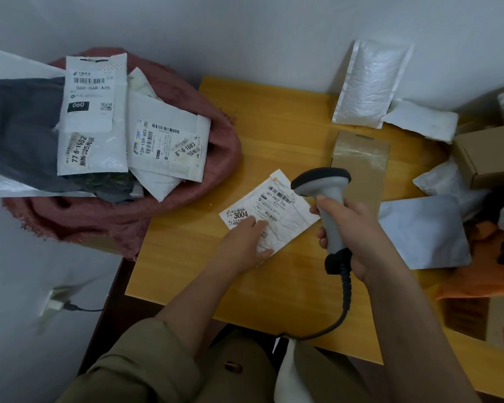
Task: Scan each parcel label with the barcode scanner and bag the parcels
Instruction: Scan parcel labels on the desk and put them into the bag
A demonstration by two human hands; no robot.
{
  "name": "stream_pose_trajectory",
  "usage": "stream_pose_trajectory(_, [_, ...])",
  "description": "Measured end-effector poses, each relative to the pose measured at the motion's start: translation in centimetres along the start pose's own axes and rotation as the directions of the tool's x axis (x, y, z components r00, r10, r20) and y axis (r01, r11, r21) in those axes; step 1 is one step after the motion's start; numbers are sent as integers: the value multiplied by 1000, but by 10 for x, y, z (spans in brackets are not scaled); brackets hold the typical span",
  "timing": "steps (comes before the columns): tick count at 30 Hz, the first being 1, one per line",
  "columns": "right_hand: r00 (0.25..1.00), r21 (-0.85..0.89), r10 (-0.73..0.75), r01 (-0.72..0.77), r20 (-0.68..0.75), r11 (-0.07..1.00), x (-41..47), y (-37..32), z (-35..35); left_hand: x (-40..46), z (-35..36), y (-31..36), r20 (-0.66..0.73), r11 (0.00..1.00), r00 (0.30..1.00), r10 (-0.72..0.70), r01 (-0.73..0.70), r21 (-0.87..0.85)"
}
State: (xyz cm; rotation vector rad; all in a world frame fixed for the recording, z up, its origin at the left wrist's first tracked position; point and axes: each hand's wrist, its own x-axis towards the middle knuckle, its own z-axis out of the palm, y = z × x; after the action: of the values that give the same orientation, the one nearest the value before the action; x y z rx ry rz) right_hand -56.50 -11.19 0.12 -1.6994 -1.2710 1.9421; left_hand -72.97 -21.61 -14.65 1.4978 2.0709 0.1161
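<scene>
A small white padded parcel (285, 216) lies label-up on the yellow wooden table (186, 257). My left hand (245, 242) presses flat on its near corner with straight fingers. My right hand (352, 231) grips the handle of a grey barcode scanner (325, 187), whose head hangs just above the parcel's right side, over its label. The scanner's black cable runs down toward my lap. At the left, a red woven bag (186, 187) lies open with several labelled white and grey parcels (169, 146) inside.
More parcels lie at the table's back and right: a bubble mailer (367, 82) against the wall, a flat brown packet (361, 161), a silver-grey bag (422, 231), cardboard boxes (489, 152) and an orange bag (483, 274). A wall socket with a plug (56, 303) sits low left.
</scene>
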Motion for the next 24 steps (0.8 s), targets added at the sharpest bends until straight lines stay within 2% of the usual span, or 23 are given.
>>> stream_pose_trajectory(2, [1000, -7, -4, 4, 6, 1000, -1, -1, 1, -2, 4, 1, -104, 987, 990, 97, -82, 140])
stream_pose_trajectory(7, [999, -17, -25, 25, 34, 1000, -4, -2, 2, -4, 15, 13, 74, 991, 997, 35, -44, 129])
stream_pose_trajectory(11, [999, -22, -28, 28, 23, 999, -6, -4, 1, 0, 10, 30, 45, 999, 999, -30, 28, 30])
stream_pose_trajectory(14, [1000, -25, -22, 23, 12, 999, -8, -7, 0, 0, 5, 36, 103, 994, 992, -70, 78, -74])
stream_pose_trajectory(18, [999, -29, -29, 30, 23, 999, -11, -9, -1, -7, 7, 46, 145, 968, 964, -224, 237, -84])
stream_pose_trajectory(24, [997, -35, -17, 20, 76, 999, -17, -12, -2, 4, -1, 46, 171, 924, 943, -285, 318, -214])
